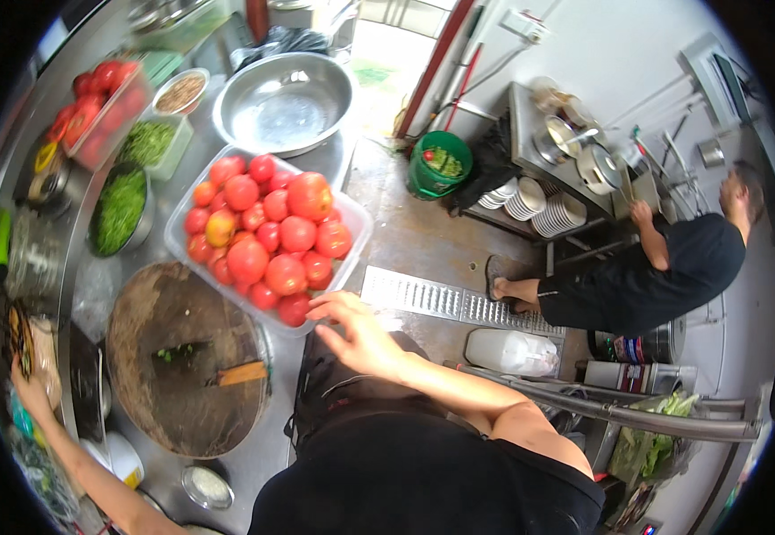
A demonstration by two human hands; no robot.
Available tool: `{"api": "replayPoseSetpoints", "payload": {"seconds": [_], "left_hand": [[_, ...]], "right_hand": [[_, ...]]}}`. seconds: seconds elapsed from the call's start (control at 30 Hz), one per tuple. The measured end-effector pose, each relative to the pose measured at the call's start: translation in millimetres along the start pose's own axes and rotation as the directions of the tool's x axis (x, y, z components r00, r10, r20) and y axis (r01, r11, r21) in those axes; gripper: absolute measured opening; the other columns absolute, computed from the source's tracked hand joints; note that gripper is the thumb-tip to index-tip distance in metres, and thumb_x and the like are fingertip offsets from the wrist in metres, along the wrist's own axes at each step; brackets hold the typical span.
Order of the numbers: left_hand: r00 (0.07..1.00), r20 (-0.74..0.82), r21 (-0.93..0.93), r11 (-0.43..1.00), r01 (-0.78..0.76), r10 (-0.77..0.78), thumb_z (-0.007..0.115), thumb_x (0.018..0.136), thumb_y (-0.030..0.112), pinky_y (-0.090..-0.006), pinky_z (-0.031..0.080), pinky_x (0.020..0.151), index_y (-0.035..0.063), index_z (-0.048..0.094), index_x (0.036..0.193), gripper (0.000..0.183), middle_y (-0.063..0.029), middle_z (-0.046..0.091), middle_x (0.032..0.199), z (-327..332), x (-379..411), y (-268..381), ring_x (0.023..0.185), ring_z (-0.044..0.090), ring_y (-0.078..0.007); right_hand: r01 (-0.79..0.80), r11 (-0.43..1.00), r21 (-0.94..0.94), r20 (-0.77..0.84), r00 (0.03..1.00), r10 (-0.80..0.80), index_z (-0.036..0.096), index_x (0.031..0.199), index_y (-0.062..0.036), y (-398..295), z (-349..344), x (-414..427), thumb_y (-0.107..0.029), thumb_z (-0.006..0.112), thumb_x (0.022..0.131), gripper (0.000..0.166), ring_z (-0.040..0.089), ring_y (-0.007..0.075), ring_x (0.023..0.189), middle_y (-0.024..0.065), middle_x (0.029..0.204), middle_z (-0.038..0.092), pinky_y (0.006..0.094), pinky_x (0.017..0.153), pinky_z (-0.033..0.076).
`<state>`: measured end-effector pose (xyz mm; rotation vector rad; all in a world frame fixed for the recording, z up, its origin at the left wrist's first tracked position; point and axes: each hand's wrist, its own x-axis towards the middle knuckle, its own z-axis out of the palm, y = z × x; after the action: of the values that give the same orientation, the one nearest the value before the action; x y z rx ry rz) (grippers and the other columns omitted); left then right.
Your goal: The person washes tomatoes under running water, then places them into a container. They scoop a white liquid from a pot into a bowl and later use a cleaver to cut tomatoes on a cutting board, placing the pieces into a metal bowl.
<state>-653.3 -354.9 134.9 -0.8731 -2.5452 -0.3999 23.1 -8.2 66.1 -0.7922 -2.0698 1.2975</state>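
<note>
A clear plastic tub (183,244) heaped with tomatoes (260,227) stands at the counter's edge, partly beside the round wooden chopping block (150,401). My right hand (354,338) is at the tub's near corner with its fingers spread; contact with the rim is hard to judge. At the far left, my left hand (31,391) reaches to the shelf by a dark and yellow item (21,341). Whether the fingers grip it cannot be made out. On the block lies a cleaver with a wooden handle (241,374), and chopped greens (177,351) are on its dark blade.
A large steel basin (285,103) stands behind the tub. Shredded greens (120,210) fill a bowl, and another tub of tomatoes (103,114) is on the shelf. A green bucket (437,177) stands on the floor. Another person (648,267) works at the right.
</note>
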Motion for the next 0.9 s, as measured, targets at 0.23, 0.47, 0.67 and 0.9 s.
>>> {"api": "replayPoseSetpoints", "payload": {"seconds": [0.23,0.47,0.67,0.9], "left_hand": [[0.915,-0.385,0.032,0.993,-0.116,0.119,0.05,0.085,-0.001,-0.0404,0.037,0.106,0.0006,0.052,0.133,0.049,-0.0171,0.056,0.134,-29,-80,135,0.123,0.051,-0.0339],[0.966,-0.26,-0.571,0.806,-0.154,0.0,0.05,0.092,-0.004,-0.0356,0.037,0.107,-0.0038,0.048,0.133,0.041,-0.0149,0.055,0.133,-62,-222,427,0.124,0.052,-0.0261],[0.994,-0.052,-0.882,0.462,-0.09,0.094,0.047,0.09,-0.003,-0.0349,0.042,0.1,-0.0063,0.044,0.133,0.043,-0.0207,0.055,0.125,-42,-265,527,0.104,0.059,-0.024],[0.954,-0.039,-0.928,0.343,-0.145,0.298,0.047,0.094,0.0,-0.0334,0.044,0.096,-0.0072,0.039,0.136,0.043,-0.0199,0.057,0.121,-26,-232,602,0.095,0.059,-0.0198]], "right_hand": [[0.106,0.994,-0.03,-0.041,0.993,-0.107,0.058,0.105,-0.0027,15,-65,2,-0.002,0.064,0.083,0.023,0.052,0.0346,0.115,0.0149,0.119,0.055,0.0411,0.1,0.042],[-0.048,0.998,-0.031,-0.193,0.98,0.041,0.059,0.111,-0.0038,67,-142,-23,-0.005,0.061,0.088,0.023,0.057,0.0275,0.106,0.0114,0.118,0.056,0.035,0.086,0.05],[-0.173,0.985,-0.027,-0.39,0.909,0.149,0.059,0.114,-0.0026,116,-179,-36,-0.004,0.062,0.088,0.027,0.06,0.0235,0.101,0.0107,0.117,0.055,0.0323,0.078,0.051],[-0.305,0.951,0.049,-0.618,0.739,0.269,0.059,0.117,-0.0033,199,-246,-48,-0.008,0.066,0.085,0.033,0.064,0.0179,0.089,0.0134,0.114,0.055,0.0301,0.074,0.052]]}}
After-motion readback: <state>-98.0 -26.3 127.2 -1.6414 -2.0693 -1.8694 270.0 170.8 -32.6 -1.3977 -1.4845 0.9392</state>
